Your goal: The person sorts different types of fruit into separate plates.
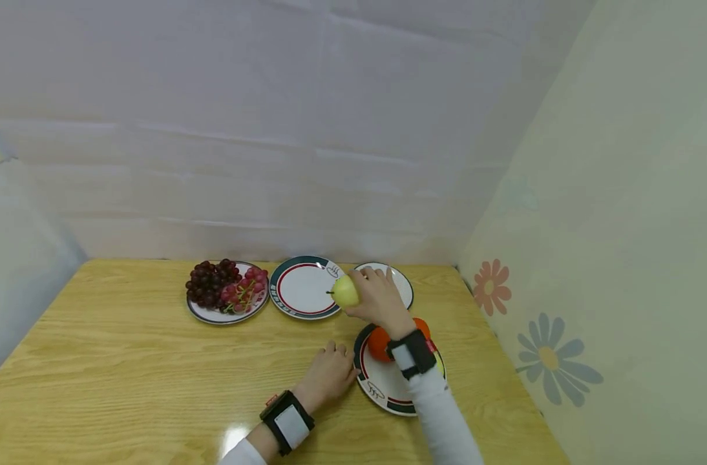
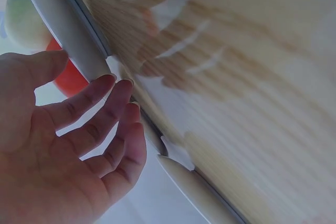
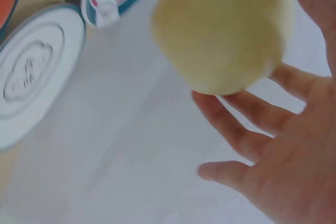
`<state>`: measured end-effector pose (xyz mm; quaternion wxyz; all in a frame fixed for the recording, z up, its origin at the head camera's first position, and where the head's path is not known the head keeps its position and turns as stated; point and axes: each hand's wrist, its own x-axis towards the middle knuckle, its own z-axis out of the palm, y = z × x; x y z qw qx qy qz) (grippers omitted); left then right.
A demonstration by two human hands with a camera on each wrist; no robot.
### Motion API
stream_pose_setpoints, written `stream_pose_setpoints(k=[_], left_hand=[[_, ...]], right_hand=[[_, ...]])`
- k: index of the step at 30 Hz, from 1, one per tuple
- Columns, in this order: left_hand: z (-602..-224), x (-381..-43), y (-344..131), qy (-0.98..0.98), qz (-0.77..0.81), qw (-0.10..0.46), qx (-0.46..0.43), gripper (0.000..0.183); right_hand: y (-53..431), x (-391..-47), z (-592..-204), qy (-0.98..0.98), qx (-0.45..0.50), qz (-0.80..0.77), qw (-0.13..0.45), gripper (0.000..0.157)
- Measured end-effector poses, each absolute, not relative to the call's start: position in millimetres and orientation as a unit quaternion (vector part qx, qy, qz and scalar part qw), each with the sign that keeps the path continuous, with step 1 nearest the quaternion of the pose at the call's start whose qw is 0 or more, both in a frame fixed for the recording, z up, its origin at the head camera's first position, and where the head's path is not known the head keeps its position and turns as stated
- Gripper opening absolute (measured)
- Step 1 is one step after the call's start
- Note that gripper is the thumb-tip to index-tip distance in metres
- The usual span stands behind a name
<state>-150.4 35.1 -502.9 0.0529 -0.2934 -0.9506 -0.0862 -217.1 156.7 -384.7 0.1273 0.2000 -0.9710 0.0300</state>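
My right hand [image 1: 380, 298] grips a yellow-green pear [image 1: 346, 292], its stem pointing left. It hovers above the gap between two plates at the back. In the right wrist view, the pear [image 3: 220, 32] sits between the thumb and fingers. My left hand [image 1: 328, 374] rests on the table with loosely bent fingers, close against the left rim of the front plate [image 1: 377, 391]. On that plate lie a red-orange round fruit [image 1: 379, 344] and another [image 1: 422, 328], partly hidden by the right forearm. In the left wrist view, the fingertips [image 2: 113, 78] lie by the plate's edge.
A plate [image 1: 214, 316] at the back left holds dark grapes [image 1: 211, 282] and red grapes [image 1: 245, 290]. Beside it stands a bare green-rimmed plate [image 1: 307, 287]. Another white plate [image 1: 404, 284] is partly behind the right hand. Walls border the table [image 1: 156, 374] at the back and right.
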Motion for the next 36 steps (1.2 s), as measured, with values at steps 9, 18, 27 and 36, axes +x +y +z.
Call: stream_pose_setpoints(k=[9,18,27,36], left_hand=[[-503.2,-151.9,34.8,-0.951,-0.098,0.029,-0.291,0.032],[-504.6,-151.7,35.5,-0.953,-0.091,0.040,-0.286,0.032],[-502.2,-152.7,36.1,-0.951,-0.093,0.039,-0.294,0.032],[-509.9,-155.1,35.1,-0.953,-0.116,-0.001,-0.282,0.034]], right_hand=[[117.9,-280.2,-428.5,-0.980,0.187,0.006,0.067,0.068],[113.4,-293.0,-456.1,-0.985,0.158,-0.012,0.072,0.065],[121.3,-291.9,-453.4,-0.987,0.152,0.047,0.027,0.075],[160.9,-254.0,-409.2,-0.994,0.094,0.055,0.031,0.077]])
